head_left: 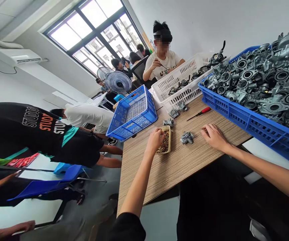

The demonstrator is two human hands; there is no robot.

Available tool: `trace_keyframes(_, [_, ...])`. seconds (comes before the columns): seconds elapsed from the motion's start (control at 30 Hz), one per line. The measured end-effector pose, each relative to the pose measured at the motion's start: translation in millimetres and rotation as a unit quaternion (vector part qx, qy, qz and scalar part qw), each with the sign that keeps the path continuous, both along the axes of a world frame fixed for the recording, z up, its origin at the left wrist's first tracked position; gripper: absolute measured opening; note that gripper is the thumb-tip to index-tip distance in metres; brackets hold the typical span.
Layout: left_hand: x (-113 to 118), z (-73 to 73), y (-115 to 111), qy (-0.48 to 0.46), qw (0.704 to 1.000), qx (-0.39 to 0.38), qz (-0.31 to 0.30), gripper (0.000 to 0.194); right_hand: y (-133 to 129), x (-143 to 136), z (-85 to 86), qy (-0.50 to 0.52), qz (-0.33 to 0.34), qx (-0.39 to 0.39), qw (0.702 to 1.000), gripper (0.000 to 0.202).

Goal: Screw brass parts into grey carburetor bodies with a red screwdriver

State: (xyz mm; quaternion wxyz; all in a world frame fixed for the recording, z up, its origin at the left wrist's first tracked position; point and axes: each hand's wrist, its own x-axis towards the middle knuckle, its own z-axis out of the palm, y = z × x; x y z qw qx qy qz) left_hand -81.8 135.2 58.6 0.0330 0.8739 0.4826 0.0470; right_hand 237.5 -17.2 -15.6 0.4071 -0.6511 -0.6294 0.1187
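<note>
My left hand reaches over the rim of a small yellowish box full of small brass-coloured parts. Its fingers are curled down among them, and whatever the fingertips pinch is hidden. Flat on the wooden table lies my right hand, fingers stretched out and holding nothing. Between the hands sits a small metal carburetor, touched by neither. A screwdriver with a red handle lies beyond my right hand. Farther back are more carburetors, one just behind the box and another by the white basket.
A blue crate heaped with carburetors stands at the right. Behind the table are a white basket holding dark-fitted carburetors and a blue crate. Across from me a person handles a thin tool. Other people stand at the left.
</note>
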Motion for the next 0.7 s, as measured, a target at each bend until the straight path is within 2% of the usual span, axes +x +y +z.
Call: trace_keyframes(0.7, [-0.9,-5.8,-2.3,0.05,0.998,0.017,0.023,0.016,-1.2,-0.6,-1.1,-0.019,-0.001,0.012,1.0,0.022])
